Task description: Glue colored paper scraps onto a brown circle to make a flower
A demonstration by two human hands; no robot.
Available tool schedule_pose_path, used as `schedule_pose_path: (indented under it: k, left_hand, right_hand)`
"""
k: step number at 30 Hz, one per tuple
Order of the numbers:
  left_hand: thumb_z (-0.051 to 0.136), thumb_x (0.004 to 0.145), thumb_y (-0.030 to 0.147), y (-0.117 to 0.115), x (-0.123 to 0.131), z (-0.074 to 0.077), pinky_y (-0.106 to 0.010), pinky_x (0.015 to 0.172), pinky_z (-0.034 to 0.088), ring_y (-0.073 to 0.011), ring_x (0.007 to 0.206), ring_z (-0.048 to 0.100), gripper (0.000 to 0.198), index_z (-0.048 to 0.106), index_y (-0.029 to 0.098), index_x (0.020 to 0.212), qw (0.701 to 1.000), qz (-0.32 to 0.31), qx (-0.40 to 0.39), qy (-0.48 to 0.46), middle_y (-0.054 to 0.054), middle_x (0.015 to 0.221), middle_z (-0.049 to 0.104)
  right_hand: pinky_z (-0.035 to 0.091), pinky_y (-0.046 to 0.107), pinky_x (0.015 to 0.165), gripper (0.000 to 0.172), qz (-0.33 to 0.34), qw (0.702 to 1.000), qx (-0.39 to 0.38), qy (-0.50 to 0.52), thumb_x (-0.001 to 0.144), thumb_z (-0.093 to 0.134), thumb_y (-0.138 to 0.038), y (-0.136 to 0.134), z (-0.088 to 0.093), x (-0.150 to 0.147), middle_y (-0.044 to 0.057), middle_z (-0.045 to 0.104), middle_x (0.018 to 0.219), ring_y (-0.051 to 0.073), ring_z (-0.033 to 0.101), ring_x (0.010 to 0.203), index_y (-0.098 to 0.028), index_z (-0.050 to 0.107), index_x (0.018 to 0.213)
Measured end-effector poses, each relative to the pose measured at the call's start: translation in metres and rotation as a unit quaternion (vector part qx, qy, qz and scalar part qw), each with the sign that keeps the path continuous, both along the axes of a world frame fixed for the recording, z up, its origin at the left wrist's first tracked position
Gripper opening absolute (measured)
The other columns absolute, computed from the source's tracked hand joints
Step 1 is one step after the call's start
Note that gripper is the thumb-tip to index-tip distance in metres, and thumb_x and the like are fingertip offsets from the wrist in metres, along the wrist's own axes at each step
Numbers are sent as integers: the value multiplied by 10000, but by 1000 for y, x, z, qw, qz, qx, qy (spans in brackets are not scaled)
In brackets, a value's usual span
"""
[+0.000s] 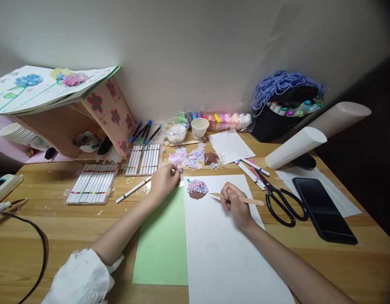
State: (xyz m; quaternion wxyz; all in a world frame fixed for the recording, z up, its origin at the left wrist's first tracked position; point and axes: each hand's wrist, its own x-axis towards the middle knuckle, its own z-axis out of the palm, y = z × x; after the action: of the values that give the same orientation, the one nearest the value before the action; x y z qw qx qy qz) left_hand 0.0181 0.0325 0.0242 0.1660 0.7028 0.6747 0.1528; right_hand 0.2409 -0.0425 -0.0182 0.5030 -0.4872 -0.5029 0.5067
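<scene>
My right hand (pixel 235 204) grips a wooden stick (pixel 245 200) like a pen, its tip pointing at a brown clay mound (pixel 197 188) topped with pink and blue paper bits on a white sheet (pixel 220 245). My left hand (pixel 165 181) is curled in a pinch just left of the mound, fingertips near a pile of torn pastel paper scraps (pixel 187 157); what it pinches is too small to name. A green sheet (pixel 165 240) lies under my left forearm.
Black scissors (pixel 282 202) and a dark phone (pixel 323 209) lie to the right. Marker trays (pixel 93 183) (pixel 144 159), a loose white marker (pixel 133 190), a bowl (pixel 176 131), a paper cup (pixel 199 127) and clay tubs (pixel 223 120) stand behind. A cardboard stand (pixel 87 126) is at the left.
</scene>
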Motion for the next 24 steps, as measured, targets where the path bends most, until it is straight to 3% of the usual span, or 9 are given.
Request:
schedule_pose_path:
  k: [12,18,21,24]
  left_hand:
    - [505,799,379,-3,-9,-1,-236,534,306,-138,542,525,229,638,198,757,994,12,7,-106,20,539,572]
    - [522,785,401,-10,-8,0,-225,490,311,-116,481,481,243,614,180,742,977,-6,-52,-206,43,501,504]
    - [527,794,397,-15,-8,2,-225,492,301,-115,484,476,235,631,193,740,987,-11,-24,-159,46,500,496]
    - [523,813,338,-19,-8,3,-229,526,301,-126,540,522,178,645,209,808,997,-15,55,-50,31,555,554]
  right_hand:
    - [231,230,424,281,-9,1000,4,-7,895,353,-319,-1,4,0,-64,386,421,99,310,401,-220,385,635]
    - [224,228,419,273,-9,1000,3,-4,894,360,-325,-1,5,-1,-70,381,419,97,308,391,-220,385,643]
    - [218,226,418,275,-8,1000,0,-2,900,364,-326,-1,5,0,-69,390,423,95,307,394,-217,387,649]
    - [218,224,419,273,-10,1000,3,-7,899,364,-319,-2,4,0,-68,395,422,94,306,396,-214,392,649]
